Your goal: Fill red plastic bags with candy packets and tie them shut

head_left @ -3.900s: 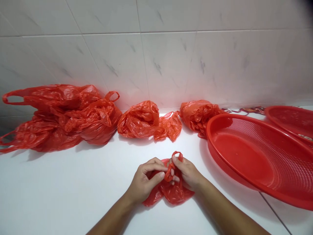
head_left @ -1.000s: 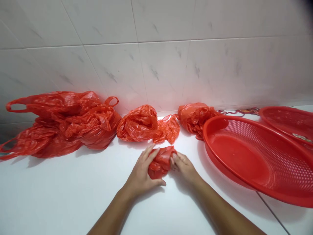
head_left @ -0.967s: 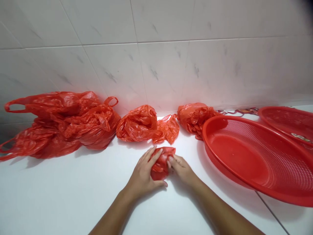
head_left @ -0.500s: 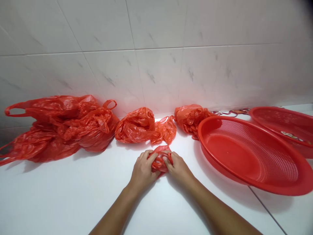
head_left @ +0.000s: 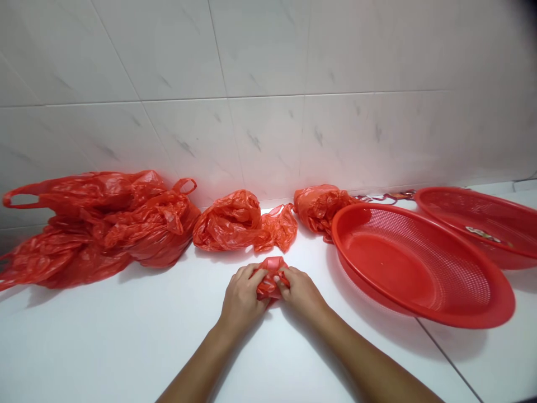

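Note:
Between my two hands is a small crumpled red plastic bag (head_left: 272, 275), resting on or just over the white surface. My left hand (head_left: 244, 292) grips its left side, thumb on top and fingers curled around it. From the right, my right hand (head_left: 301, 288) holds the same bag, its thumb pressed on the upper face. Whatever may be inside the bag is hidden. Just beyond my hands lie a bunched red plastic bag (head_left: 229, 221) and a smaller, flatter piece of red plastic (head_left: 282, 228).
A big pile of red bags (head_left: 126, 224) lies at left by the tiled wall (head_left: 260, 61). Another bundled red bag (head_left: 319, 207) touches the rim of a red oval basket (head_left: 390, 266). Behind that stands a second red basket (head_left: 482, 218). A seam crosses the white surface (head_left: 168, 336) at right.
My fingers have shifted slightly on the bag, and more of its top shows. The surroundings sit a little lower and further left in view. Both hands still hold it.

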Demonstrator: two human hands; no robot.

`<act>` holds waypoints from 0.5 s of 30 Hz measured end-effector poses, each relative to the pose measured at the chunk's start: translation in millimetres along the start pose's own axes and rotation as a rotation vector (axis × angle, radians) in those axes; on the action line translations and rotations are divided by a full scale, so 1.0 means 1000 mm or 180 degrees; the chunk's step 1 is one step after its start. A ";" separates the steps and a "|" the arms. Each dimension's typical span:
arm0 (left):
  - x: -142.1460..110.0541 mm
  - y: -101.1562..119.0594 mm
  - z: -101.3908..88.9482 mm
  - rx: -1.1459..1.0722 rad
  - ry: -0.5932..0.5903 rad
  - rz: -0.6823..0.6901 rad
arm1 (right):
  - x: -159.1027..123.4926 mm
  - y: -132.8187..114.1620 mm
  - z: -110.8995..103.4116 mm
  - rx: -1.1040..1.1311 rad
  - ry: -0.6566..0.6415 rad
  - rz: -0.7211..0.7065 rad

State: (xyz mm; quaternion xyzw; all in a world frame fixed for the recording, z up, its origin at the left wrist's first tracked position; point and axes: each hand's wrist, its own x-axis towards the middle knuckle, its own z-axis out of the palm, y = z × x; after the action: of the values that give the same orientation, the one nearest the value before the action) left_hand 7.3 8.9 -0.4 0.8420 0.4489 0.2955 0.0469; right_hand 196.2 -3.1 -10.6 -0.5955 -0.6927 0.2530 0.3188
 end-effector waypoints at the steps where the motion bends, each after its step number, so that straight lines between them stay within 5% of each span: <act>1: 0.000 -0.001 0.000 0.0037 0.0001 0.0007 | -0.003 -0.004 -0.005 0.0017 -0.0046 0.0020; 5: -0.003 0.000 0.002 0.0143 0.0044 0.0092 | -0.031 -0.020 -0.044 0.0193 0.0111 -0.0187; 8: -0.004 0.001 0.002 0.0159 0.0100 0.0062 | -0.063 -0.012 -0.103 0.0181 0.0727 -0.0326; 11: -0.006 -0.002 0.002 0.0089 0.0193 0.0007 | -0.083 0.032 -0.191 -0.0411 0.1576 0.0054; 13: -0.006 -0.004 0.003 0.0021 0.0233 0.0008 | -0.085 0.079 -0.255 -0.1232 0.2148 0.0926; 15: -0.007 -0.006 0.003 -0.0020 0.0241 0.0010 | -0.083 0.131 -0.311 -0.1790 0.2287 0.1567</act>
State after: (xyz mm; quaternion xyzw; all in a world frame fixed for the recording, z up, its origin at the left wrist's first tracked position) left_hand 1.8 7.8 -7.9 0.8308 0.4481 0.3287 0.0321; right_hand 521.6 -72.8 90.3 -0.8528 -0.4201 -0.0959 0.2951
